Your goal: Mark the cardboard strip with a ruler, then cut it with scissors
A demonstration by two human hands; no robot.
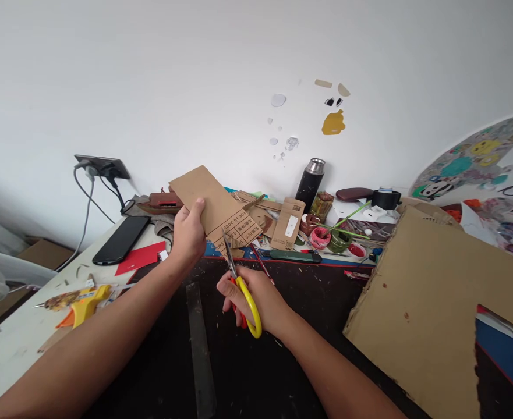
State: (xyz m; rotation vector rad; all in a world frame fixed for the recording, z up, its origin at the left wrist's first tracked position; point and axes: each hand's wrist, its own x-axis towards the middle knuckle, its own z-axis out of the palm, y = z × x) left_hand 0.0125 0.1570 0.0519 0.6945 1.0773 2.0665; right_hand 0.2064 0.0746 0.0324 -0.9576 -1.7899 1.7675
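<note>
My left hand (190,230) grips a piece of brown cardboard (215,195) by its left side, thumb on top, raised above the dark mat. Black printed characters run across the lower part of the cardboard. In my right hand (256,297) is a pair of scissors (250,305) with yellow and red handles, fingers through the loops. Its blades point up and away and meet the cardboard's lower printed edge, partly over it. Below, a dark flat ruler-like strip (200,349) lies on the mat (151,361).
A large cardboard sheet (417,308) lies on the right. A yellow glue gun (85,302), a black phone (120,240) and red paper (140,258) are on the left. Along the wall stand a black thermos (311,185) and paint pots (319,237); a green cutter (294,256) lies nearer.
</note>
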